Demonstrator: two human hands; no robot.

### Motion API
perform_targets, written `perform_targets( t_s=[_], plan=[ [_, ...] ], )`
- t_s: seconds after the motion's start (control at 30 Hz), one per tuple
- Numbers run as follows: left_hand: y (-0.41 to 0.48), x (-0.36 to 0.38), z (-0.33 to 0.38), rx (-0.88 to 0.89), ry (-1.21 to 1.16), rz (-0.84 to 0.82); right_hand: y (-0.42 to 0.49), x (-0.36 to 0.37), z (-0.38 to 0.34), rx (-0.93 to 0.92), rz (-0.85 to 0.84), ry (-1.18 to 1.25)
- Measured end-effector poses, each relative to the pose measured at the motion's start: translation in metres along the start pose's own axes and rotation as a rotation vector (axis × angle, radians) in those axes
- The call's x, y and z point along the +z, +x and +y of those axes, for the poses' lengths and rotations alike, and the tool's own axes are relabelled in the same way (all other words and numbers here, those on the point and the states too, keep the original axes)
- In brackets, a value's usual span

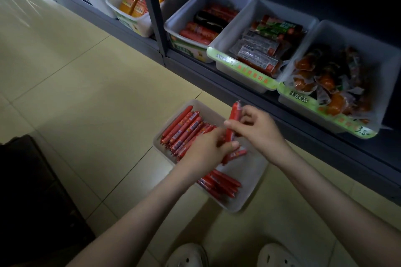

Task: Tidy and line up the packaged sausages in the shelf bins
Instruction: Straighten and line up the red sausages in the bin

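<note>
A white bin (253, 169) stands on the tiled floor (86, 93) just below the shelf (325, 136), and the packaged sausages are in it: one row (184, 130) laid side by side at the far left end, and a smaller cluster (219, 184) nearer the person. A few loose sticks lie across the middle.

The right hand (260, 132) has its grip closed on a single red sausage (233, 115), pinching it near the middle so that it stands nearly upright over the bin. The left hand (206, 149) is down on the row with its fingers curled and its thumb against the lower end of the raised stick. Whether that grip actually holds anything cannot be told, as the knuckles hide the fingertips.

These sticks are probably light and fairly stiff along their length, in a smooth, tight casing that is likely slippery. A pinch at mid-length should keep one level, while holding it by a crimped end would let it swing. Sliding several together with flat fingers should line them up faster, though they may roll. Other bins (238, 65) of packaged goods sit on the shelf.
</note>
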State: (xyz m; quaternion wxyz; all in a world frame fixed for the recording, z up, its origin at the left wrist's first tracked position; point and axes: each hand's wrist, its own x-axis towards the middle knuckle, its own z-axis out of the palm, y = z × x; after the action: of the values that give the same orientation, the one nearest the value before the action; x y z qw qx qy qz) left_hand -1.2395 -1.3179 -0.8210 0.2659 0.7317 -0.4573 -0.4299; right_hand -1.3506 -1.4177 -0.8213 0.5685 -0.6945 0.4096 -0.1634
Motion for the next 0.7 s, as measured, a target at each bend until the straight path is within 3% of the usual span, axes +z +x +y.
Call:
perform_targets(
  t_s=[0.07, 0.27, 0.4, 0.5, 0.57, 0.7],
  plan=[
    [0.002, 0.006, -0.006, 0.09, 0.043, 0.074, -0.005, 0.003, -0.005, -0.137, 0.06, -0.253],
    [0.014, 0.01, -0.018, 0.223, -0.076, 0.177, -0.009, 0.008, -0.011, -0.308, 0.08, -0.352],
    [0.027, 0.009, -0.03, 0.229, 0.098, 0.235, 0.002, 0.01, -0.002, -0.241, 0.064, -0.26],
    [0.047, 0.01, -0.053, 0.106, 0.35, 0.246, 0.02, 0.017, 0.032, -0.03, 0.058, -0.156],
    [0.061, 0.015, -0.074, -0.032, 0.525, 0.193, 0.029, 0.023, 0.065, 0.143, -0.046, -0.313],
    [0.074, 0.036, -0.112, -0.207, 0.809, 0.0, 0.022, 0.046, 0.128, 0.338, -0.542, -0.721]
  ],
)
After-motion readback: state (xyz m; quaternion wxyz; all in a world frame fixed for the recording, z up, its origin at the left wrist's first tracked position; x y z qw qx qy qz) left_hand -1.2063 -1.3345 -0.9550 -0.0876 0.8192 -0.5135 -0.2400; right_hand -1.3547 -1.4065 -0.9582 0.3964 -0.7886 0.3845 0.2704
